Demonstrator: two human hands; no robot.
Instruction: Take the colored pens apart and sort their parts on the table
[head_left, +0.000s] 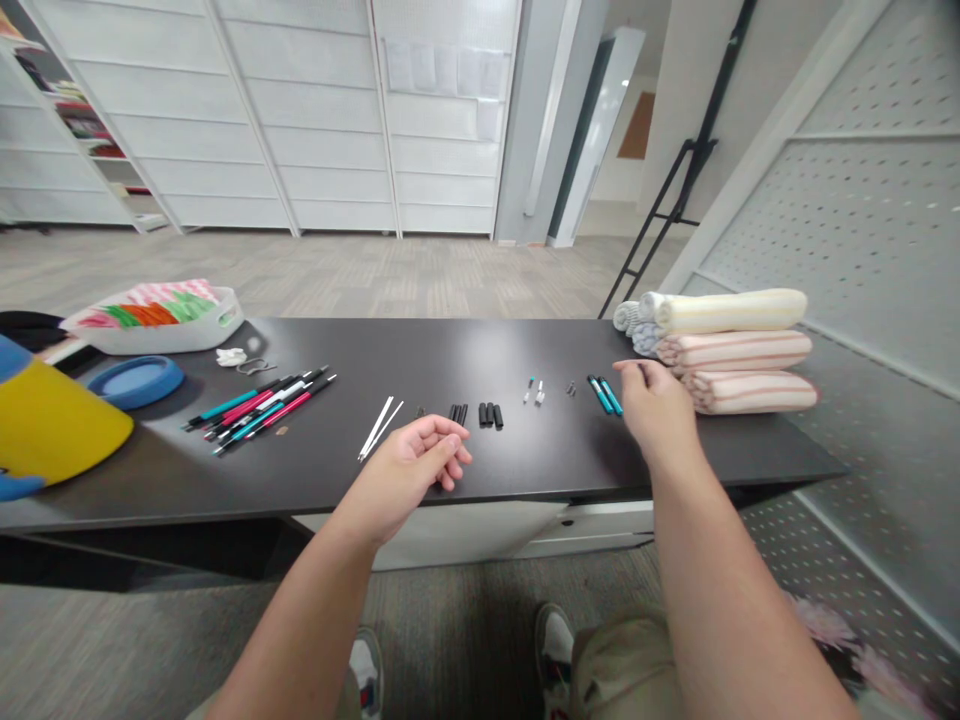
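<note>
My left hand hovers over the front of the dark table, palm turned inward, its fingers loosely curled and apart with nothing seen in them. Near it lie thin white pen refills, black tubes partly covered by the fingers, and three short black grips. My right hand is closed in a pinch beside two blue pen barrels; what it grips is hidden. Small white-and-blue pen parts and tiny dark pieces lie between the hands.
Pens in several colours lie piled on the left of the table. Beyond are a blue lid, a yellow-and-blue container and a white basket. Rolled towels are stacked by the right-hand perforated panel.
</note>
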